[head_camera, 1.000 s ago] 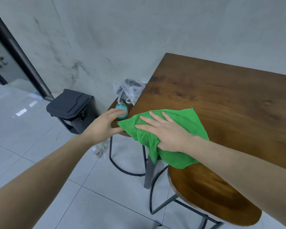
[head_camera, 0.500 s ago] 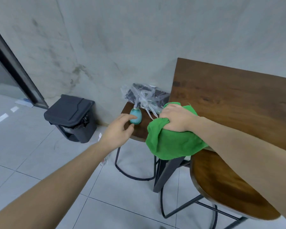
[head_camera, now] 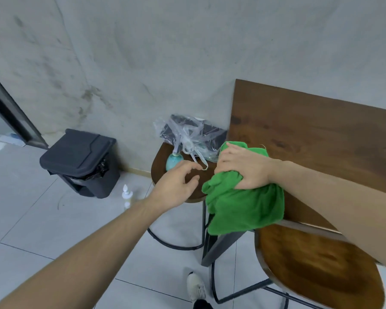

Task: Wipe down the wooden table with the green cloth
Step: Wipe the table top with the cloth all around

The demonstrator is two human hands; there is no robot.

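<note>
Right hand (head_camera: 243, 169) fingers bunched the bright green terry cloth (head_camera: 243, 206) at the brown wooden bench's (head_camera: 321, 141) nine-o'clock corner; overhanging, it risked slipping off. Left hand (head_camera: 176, 186) hovered, fingers loosely spread.

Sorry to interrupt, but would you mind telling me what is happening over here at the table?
A person is wiping the wooden table with a green cloth. The right hand grips the bunched cloth at the table's near left corner, and much of the cloth hangs over the edge. The left hand holds nothing and hovers, fingers loosely curled, over the round stool beside the table, near a small teal bottle and a clear plastic bag on it.
</note>
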